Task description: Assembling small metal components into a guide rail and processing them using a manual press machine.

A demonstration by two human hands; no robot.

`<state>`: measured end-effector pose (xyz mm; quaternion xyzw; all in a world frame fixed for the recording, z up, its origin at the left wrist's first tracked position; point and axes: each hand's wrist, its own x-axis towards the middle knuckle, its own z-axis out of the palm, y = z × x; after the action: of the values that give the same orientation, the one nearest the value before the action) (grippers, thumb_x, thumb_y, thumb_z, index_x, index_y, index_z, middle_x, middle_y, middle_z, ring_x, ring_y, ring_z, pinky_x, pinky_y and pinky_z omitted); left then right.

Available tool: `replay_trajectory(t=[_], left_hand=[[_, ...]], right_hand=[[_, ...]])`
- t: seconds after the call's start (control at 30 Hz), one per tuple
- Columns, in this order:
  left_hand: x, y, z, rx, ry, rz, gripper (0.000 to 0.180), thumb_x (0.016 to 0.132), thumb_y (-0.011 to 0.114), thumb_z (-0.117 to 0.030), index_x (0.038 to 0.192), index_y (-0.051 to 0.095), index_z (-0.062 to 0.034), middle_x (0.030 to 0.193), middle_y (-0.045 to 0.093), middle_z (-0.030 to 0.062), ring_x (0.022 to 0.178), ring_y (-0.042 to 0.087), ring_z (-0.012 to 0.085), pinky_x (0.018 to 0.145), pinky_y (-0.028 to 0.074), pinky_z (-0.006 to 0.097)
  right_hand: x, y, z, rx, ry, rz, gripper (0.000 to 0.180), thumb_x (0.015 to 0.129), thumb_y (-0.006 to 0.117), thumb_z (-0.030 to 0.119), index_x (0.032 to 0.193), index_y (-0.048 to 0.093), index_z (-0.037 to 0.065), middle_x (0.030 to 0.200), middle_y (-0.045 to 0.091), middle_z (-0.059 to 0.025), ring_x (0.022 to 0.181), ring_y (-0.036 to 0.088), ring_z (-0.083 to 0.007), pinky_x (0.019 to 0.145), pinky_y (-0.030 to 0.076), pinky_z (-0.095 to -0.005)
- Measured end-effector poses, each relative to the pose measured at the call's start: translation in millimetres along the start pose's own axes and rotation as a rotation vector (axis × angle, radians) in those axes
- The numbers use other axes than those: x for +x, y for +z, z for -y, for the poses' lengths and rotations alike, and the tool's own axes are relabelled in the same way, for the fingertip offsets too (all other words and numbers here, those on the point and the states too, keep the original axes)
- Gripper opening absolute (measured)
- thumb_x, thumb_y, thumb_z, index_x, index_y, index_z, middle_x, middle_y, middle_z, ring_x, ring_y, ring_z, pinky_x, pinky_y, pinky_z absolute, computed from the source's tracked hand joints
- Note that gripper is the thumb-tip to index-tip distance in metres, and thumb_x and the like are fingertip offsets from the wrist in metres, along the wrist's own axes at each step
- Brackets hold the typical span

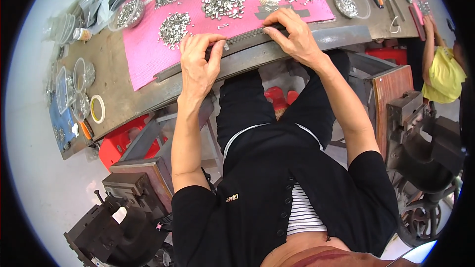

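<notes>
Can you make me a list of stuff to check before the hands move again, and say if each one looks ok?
1. Left hand on the long dark strip: ok, its fingers pinch the strip's left end.
2. Right hand steadying the strip: ok, it presses flat on the right part.
3. Strip lying along the metal rail at the bench edge: ok, it follows the rail.
4. Small silver pieces in reach: ok, piles sit on the pink mat just past the hands.
5. Pieces seated properly in the strip: cannot tell, too small.
6. Nearby person's arm clear of the hands: ok, far off at the right.
</notes>
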<state>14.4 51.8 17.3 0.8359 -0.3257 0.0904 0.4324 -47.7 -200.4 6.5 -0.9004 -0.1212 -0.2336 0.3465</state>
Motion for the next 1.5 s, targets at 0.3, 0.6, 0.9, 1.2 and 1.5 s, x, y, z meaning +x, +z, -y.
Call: replay_trajectory(t=[0.3, 0.6, 0.9, 1.2, 1.5], left_hand=[[-12, 25, -1, 0.235, 0.044, -0.135, 0.023, 0.083, 0.079, -0.026, 0.098, 0.071, -0.0120, 0.097, 0.067, 0.0031, 0.100, 0.060, 0.0235, 0.109, 0.030, 0.050], [-19, -26, 32, 0.312, -0.135, -0.334, 0.014, 0.091, 0.072, -0.024, 0.102, 0.072, -0.0150, 0.096, 0.068, 0.0011, 0.101, 0.059, 0.0208, 0.105, 0.029, 0.047], [-9, -37, 37, 0.489, -0.184, -0.145, 0.013, 0.082, 0.079, -0.027, 0.089, 0.076, -0.0165, 0.087, 0.065, 0.0013, 0.093, 0.057, 0.0239, 0.099, 0.030, 0.049], [-5, -35, 35, 0.532, -0.129, -0.157, 0.010, 0.080, 0.079, -0.024, 0.086, 0.078, -0.0167, 0.086, 0.064, 0.0020, 0.094, 0.057, 0.0256, 0.099, 0.030, 0.056], [1, -35, 39, 0.467, -0.118, -0.079, 0.008, 0.082, 0.075, -0.019, 0.088, 0.077, -0.0143, 0.087, 0.065, 0.0020, 0.097, 0.057, 0.0262, 0.101, 0.029, 0.058]], right_hand=[[-1, 10, 3, 0.025, -0.008, -0.085, 0.015, 0.085, 0.075, 0.010, 0.095, 0.068, 0.003, 0.093, 0.065, -0.0076, 0.090, 0.060, -0.0265, 0.084, 0.046, -0.0375], [11, 6, 5, 0.185, 0.188, -0.066, 0.014, 0.088, 0.072, 0.010, 0.099, 0.069, 0.002, 0.093, 0.067, -0.0088, 0.085, 0.065, -0.0240, 0.077, 0.053, -0.0337], [85, 97, 39, 0.052, -0.301, 0.124, 0.011, 0.087, 0.070, 0.014, 0.096, 0.070, 0.008, 0.088, 0.060, -0.0086, 0.087, 0.058, -0.0293, 0.079, 0.046, -0.0407], [85, 108, 37, -0.149, -0.214, 0.177, 0.011, 0.088, 0.070, 0.018, 0.091, 0.069, 0.008, 0.089, 0.062, -0.0080, 0.093, 0.059, -0.0281, 0.084, 0.043, -0.0417], [82, 102, 38, -0.176, -0.204, 0.166, 0.009, 0.087, 0.069, 0.016, 0.091, 0.069, 0.007, 0.089, 0.061, -0.0083, 0.093, 0.059, -0.0282, 0.083, 0.042, -0.0414]])
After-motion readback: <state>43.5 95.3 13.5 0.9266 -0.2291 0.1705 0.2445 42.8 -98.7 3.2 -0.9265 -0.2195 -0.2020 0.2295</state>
